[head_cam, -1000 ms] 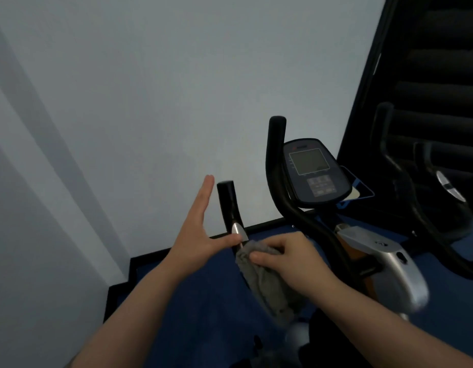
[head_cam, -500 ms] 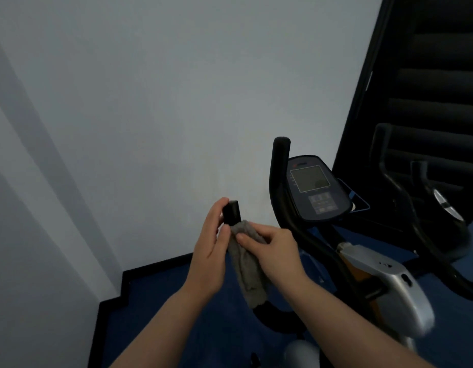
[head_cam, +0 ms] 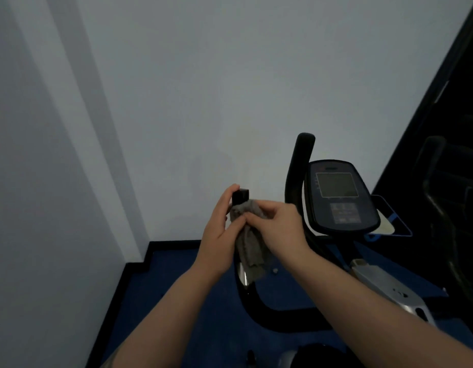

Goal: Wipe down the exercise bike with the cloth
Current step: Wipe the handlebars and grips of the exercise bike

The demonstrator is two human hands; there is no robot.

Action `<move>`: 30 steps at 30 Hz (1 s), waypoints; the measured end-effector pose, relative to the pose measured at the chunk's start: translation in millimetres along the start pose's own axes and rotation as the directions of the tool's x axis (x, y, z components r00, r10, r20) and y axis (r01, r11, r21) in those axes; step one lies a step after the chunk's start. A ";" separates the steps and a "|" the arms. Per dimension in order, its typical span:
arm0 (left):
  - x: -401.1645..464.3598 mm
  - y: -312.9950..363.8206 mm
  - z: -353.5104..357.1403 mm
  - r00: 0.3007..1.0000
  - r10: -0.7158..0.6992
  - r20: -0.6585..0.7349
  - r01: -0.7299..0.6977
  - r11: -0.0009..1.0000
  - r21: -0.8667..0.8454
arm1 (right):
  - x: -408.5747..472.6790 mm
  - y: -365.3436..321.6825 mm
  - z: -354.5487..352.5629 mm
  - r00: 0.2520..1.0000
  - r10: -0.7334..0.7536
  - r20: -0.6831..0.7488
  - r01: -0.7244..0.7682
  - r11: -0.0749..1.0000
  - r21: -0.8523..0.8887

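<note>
Wrapping cloth point(head_cam: 250, 243) around left handlebar point(head_cam: 240, 195): both hands point(head_cam: 218, 235) now pinch it there, left no longer spread; handlebar wipe underway.

A crumpled grey cloth point(head_cam: 250, 243) is wrapped against the black left handlebar post point(head_cam: 241, 197) of the exercise bike point(head_cam: 288, 312) — the right hand point(head_cam: 279, 225) pinches it near the top while the left hand point(head_cam: 220, 229) curls round the post from the other side. Just to the right stand the taller black handlebar point(head_cam: 299, 166) and the dark oval console with its grey screen point(head_cam: 337, 195), above blue floor point(head_cam: 177, 301) and before a pale wall point(head_cam: 203, 88).
</note>
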State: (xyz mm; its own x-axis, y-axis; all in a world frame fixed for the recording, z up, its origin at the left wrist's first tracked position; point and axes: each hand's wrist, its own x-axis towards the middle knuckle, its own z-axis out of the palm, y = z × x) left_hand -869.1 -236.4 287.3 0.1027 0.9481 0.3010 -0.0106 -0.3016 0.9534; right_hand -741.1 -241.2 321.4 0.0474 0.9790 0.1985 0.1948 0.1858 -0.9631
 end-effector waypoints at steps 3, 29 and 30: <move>-0.9 3.5 -3.4 1.000 -0.001 0.032 0.001 1.000 0.006 | 2.8 -1.0 2.9 1.000 -0.019 -0.005 0.020 0.998 0.056; 1.1 16.2 -12.7 0.993 0.010 0.120 -0.004 0.999 -0.046 | 3.5 6.6 11.1 0.992 -0.021 -0.124 0.036 0.991 0.126; 2.1 16.1 -13.4 0.992 0.007 0.127 -0.001 0.999 -0.047 | 4.4 6.3 11.4 0.992 -0.021 -0.126 0.038 0.990 0.136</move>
State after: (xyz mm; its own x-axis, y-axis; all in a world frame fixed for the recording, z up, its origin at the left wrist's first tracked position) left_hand -882.4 -237.9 303.6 0.2277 0.9254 0.3029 -0.0571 -0.2978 0.9529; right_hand -750.8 -234.7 314.1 0.1663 0.9565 0.2399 0.0618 0.2327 -0.9706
